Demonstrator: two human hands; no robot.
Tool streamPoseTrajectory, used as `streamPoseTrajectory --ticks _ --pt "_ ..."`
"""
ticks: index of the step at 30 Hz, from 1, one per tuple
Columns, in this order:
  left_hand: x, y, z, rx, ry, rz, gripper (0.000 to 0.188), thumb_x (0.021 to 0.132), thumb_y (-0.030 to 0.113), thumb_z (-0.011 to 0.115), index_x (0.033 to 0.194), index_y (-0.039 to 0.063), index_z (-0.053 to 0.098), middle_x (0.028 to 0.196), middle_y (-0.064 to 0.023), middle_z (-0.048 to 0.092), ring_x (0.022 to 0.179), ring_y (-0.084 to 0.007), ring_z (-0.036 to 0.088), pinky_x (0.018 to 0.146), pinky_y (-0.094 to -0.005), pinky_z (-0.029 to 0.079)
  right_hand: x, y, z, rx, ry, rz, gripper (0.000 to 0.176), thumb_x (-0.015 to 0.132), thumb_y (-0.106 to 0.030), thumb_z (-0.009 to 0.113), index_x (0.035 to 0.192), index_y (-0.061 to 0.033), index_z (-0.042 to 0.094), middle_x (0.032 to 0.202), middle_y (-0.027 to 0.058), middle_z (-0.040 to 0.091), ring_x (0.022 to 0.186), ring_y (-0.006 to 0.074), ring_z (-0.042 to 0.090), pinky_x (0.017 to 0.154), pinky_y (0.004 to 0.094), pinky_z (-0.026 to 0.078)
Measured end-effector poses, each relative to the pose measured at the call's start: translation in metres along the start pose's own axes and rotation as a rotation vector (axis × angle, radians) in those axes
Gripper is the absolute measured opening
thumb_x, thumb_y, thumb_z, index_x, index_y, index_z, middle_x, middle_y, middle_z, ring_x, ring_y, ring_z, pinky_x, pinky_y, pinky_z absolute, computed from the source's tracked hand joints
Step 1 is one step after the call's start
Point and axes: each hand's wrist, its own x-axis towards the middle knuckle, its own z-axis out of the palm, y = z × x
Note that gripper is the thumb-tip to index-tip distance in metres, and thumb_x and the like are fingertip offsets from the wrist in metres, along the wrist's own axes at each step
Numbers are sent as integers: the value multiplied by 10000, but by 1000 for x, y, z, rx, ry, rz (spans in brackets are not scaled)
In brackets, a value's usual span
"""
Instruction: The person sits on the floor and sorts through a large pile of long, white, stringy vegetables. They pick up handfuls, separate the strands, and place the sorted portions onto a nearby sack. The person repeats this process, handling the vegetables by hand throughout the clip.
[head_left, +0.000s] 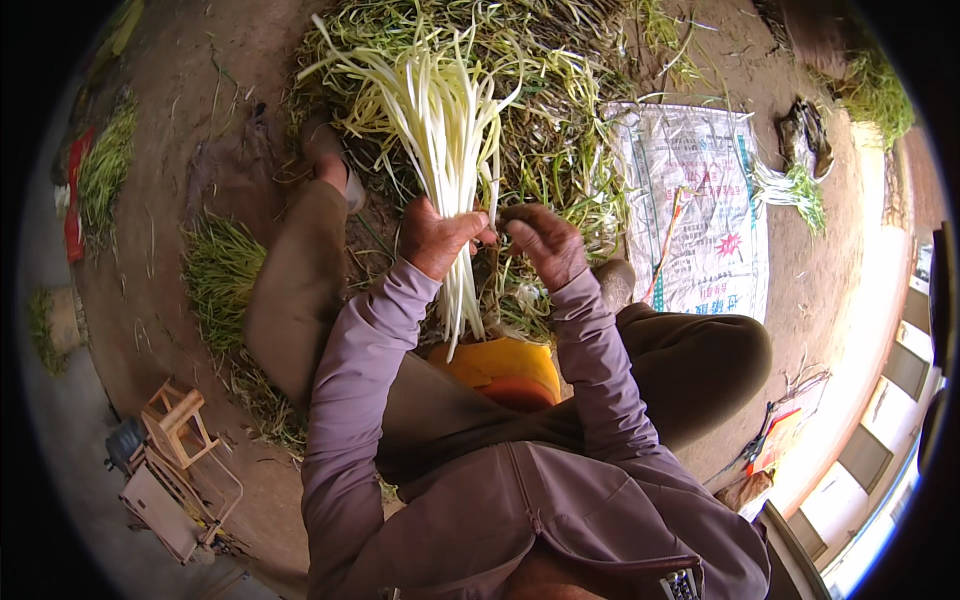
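My left hand (442, 236) is closed around a bunch of long blanched chives (450, 157), pale yellow at the leaves and white along the stems. The leaves fan out away from me, and the white ends hang below my fist towards my lap. Just right of the bunch is my right hand (546, 238), its thumb and fingers drawn together close to the outermost stems. Whether it pinches a strand cannot be made out. Under both hands spreads a heap of loose leaves and trimmings (555, 150).
A printed white woven sack (690, 217) lies flat at right, with a small chive bundle (795, 191) beyond it. Green bundles (221, 281) rest by my left leg. A yellow-orange object (502, 367) sits between my legs. A wooden stool (176, 424) and folding chair (169, 510) stand lower left.
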Motion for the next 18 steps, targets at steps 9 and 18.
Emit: streamPoseTrajectory --ticks 9,18 --pt "2 -6 3 225 86 113 180 725 34 618 897 -18 600 624 -45 586 476 -104 538 437 -251 463 6 25 27 79 -43 164 175 838 -184 641 883 -15 628 666 -2 580 579 63 482 530 228 405" --pt "7 -8 -1 113 195 117 231 710 18 626 935 -35 614 642 -62 596 470 -106 539 416 -242 439 -5 23 -12 142 -123 115 143 834 -164 647 917 -48 640 693 -35 576 576 45 476 530 208 392"
